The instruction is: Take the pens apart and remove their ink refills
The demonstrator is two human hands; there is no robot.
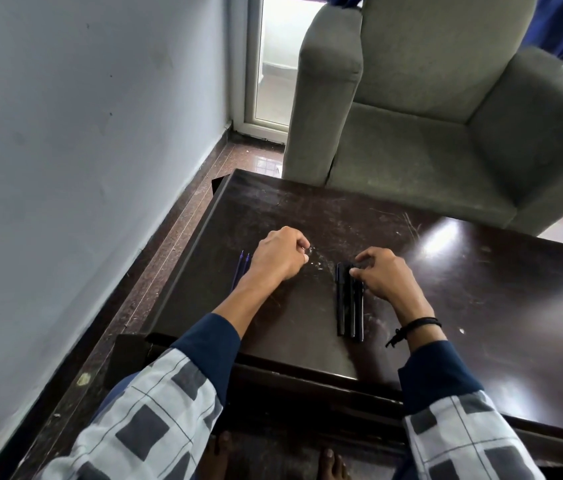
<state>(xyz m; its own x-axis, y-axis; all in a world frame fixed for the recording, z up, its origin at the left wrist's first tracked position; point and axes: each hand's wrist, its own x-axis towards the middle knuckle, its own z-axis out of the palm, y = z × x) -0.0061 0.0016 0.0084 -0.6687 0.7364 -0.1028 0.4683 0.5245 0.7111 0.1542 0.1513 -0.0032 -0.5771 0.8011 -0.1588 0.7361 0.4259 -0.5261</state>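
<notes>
Step in hand: right hand (382, 277) reaches to the row of black pens (349, 299) at the middle of the frame; it seems the person is choosing the next pen to take apart.
Right grip: thumb and fingers are bent, their tips touching the far end of the pens; nothing is lifted yet, so I judge it a starting pinch.
Left grip: left hand (278, 252) rests on the tabletop (481, 289) as a closed fist, fingers pressed together; something small and pale is perhaps between the fingertips, but I cannot tell what.
Pens, counted: about three black bodies lie side by side, touching, pointing away from the person; the exact number is hard to see.
Refills, counted: two thin blue refills (241, 273) lie just left of the left hand, partly hidden under the wrist.
Next move: it calls for lifting one pen clear from the row, then both hands hold it to unscrew or pull it open.
Around: grey armchair (446, 98) stands behind the tabletop.
</notes>
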